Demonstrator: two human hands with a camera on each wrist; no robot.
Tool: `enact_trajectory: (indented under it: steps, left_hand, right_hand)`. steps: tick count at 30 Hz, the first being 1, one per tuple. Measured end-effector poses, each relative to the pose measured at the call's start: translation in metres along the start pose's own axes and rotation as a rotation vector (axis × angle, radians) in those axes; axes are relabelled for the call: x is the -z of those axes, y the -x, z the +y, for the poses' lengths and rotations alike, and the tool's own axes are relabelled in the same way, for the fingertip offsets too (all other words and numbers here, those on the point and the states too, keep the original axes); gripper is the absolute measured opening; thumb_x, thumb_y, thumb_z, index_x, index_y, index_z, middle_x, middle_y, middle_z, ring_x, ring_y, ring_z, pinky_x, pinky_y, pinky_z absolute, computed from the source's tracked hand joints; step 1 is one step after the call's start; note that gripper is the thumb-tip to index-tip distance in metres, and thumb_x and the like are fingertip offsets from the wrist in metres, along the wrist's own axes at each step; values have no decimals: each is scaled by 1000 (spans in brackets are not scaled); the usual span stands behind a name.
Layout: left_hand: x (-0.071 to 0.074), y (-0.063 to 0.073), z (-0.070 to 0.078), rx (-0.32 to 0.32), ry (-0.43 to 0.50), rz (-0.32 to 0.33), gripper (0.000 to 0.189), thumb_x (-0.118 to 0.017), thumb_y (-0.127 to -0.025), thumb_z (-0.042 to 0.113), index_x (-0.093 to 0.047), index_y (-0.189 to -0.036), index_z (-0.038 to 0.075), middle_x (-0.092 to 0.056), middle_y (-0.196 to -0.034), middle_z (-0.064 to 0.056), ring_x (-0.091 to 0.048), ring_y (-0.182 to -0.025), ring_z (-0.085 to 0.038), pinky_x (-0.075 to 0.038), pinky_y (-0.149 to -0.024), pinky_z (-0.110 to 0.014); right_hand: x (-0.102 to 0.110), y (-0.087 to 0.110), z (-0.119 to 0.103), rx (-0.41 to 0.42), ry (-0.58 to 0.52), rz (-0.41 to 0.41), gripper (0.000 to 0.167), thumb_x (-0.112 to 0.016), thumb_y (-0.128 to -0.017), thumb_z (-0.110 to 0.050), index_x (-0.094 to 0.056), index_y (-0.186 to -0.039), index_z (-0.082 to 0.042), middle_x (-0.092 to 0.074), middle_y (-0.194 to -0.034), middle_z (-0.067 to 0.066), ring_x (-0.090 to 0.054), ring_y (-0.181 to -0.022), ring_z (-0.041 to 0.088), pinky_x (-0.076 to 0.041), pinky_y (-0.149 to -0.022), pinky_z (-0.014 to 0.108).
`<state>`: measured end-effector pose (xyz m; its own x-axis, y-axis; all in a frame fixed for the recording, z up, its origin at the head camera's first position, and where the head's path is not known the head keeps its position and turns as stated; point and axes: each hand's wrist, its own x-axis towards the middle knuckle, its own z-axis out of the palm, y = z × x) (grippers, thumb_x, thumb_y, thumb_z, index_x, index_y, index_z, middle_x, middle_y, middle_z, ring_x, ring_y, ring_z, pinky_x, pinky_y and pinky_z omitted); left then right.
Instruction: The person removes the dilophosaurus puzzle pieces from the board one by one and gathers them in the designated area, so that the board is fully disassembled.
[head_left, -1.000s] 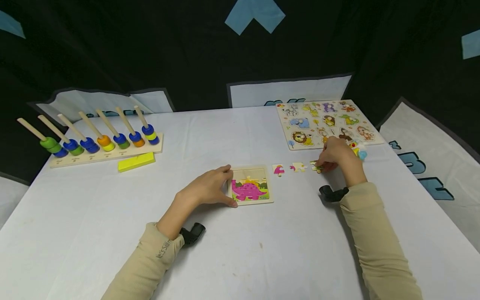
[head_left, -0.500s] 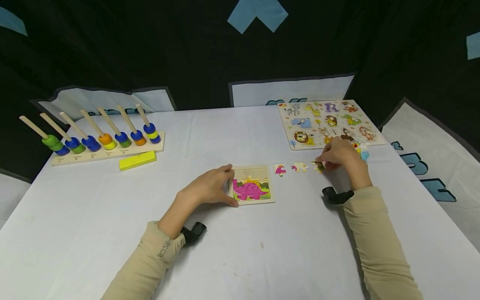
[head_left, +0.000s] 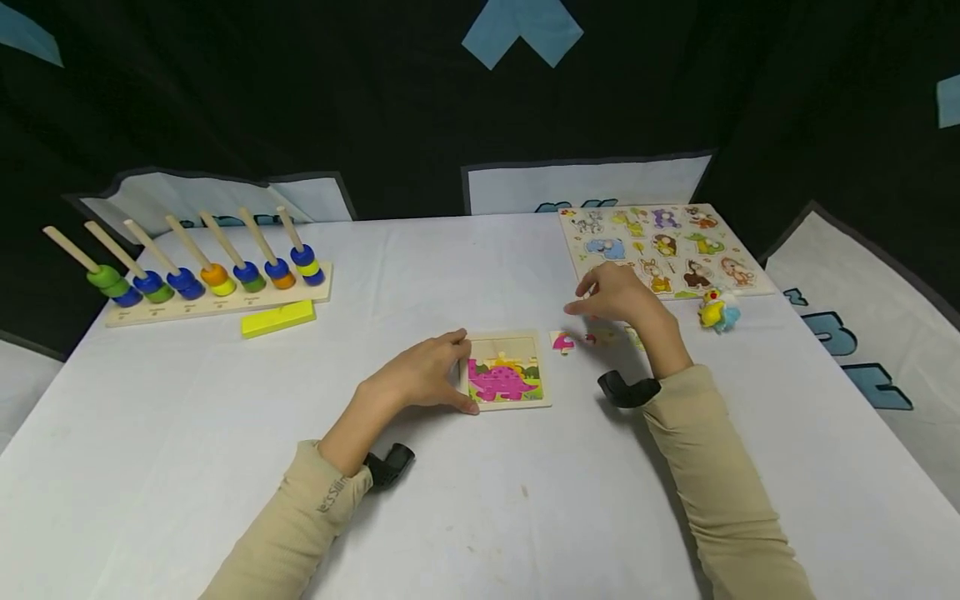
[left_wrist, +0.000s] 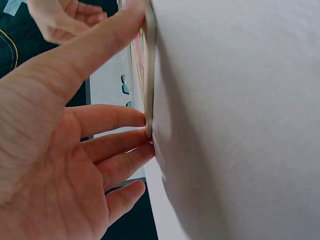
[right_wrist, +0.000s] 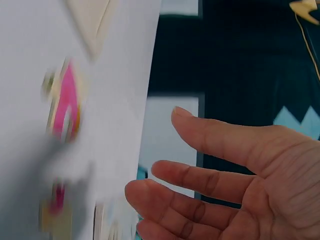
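My left hand (head_left: 416,372) grips a small wooden jigsaw tray (head_left: 519,406) by its left side, thumb at the near corner and fingers at the far one. Inside the tray lies a partly assembled picture of a pink dinosaur (head_left: 501,382). In the left wrist view the fingertips meet the tray's edge (left_wrist: 149,90). My right hand (head_left: 621,294) hovers over a row of loose jigsaw pieces, fingers apart and holding nothing. Nearest the tray is a pink piece (head_left: 562,342); another piece (head_left: 600,337) lies beside it, and a third (head_left: 635,337) is partly hidden by the wrist.
An animal peg puzzle board (head_left: 637,248) lies at the back right, with a small yellow and blue toy (head_left: 718,312) near its front edge. At the back left stands a wooden bead-stacking rack (head_left: 217,306), a yellow block (head_left: 278,319) in front of it. White cloth covers the table.
The right hand has left the farthest loose piece, moving left and slightly up with its fingers spreading. The small toy now shows fully. The left hand stays on the tray.
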<state>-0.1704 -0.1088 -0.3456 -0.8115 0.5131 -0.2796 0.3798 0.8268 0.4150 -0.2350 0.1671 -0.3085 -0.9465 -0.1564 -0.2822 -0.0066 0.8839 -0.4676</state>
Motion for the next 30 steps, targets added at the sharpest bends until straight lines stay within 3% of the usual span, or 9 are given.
enact_trajectory:
  steps: [6, 10, 13, 17, 20, 25, 30]
  left_hand:
    - [0, -1, 1, 1, -13, -3, 83, -83, -72, 42, -50, -135, -1, -30, -156, -18, -30, -144, -33, -29, -118, -45]
    - [0, -1, 2, 1, -22, -2, 78, -82, -72, 43, -53, -130, 0, -30, -156, -18, -32, -143, -33, -31, -116, -46]
    - [1, 0, 2, -1, -19, -6, 76, -82, -72, 43, -53, -129, 1, -30, -156, -18, -33, -142, -33, -32, -116, -45]
    - [1, 0, 2, -7, -17, -9, 81, -82, -73, 43, -51, -134, -1, -30, -155, -19, -34, -142, -34, -32, -116, -46]
    - [1, 0, 2, -9, -17, -11, 88, -81, -74, 43, -45, -141, -1, -29, -156, -19, -33, -142, -34, -31, -116, -46]
    - [1, -1, 0, -16, -17, -14, 96, -80, -75, 44, -35, -147, 0, -27, -156, -19, -31, -143, -34, -30, -117, -47]
    - [0, -2, -2, -12, -11, -10, 92, -81, -74, 43, -40, -145, 2, -28, -156, -19, -33, -142, -35, -31, -116, -48]
  right_hand:
    - [-19, -7, -31, 93, 71, -65, 42, -73, -84, -29, -67, -115, -1, -65, -115, 20, -60, -99, 30, -53, -84, 40]
    - [-34, -9, -50, 170, 132, -135, 37, -75, -83, -29, -69, -109, -4, -66, -107, 15, -60, -89, 24, -54, -73, 33]
    - [-48, -9, -61, 272, 178, -211, 31, -76, -81, -28, -70, -103, -6, -68, -99, 10, -59, -83, 20, -52, -66, 26]
    - [-66, -6, -71, 408, 173, -288, 25, -78, -80, -24, -70, -95, -7, -68, -87, 5, -57, -75, 14, -49, -63, 20]
    - [-76, -4, -76, 465, 147, -304, 22, -79, -79, -21, -68, -91, -6, -62, -78, 2, -52, -71, 12, -44, -61, 19]
    - [-84, -3, -80, 471, 141, -293, 19, -77, -78, -14, -66, -90, -5, -55, -75, 1, -48, -72, 13, -38, -61, 20]
    - [-85, -3, -79, 435, 105, -286, 21, -78, -77, -13, -60, -87, -7, -50, -75, 0, -46, -72, 13, -37, -61, 21]
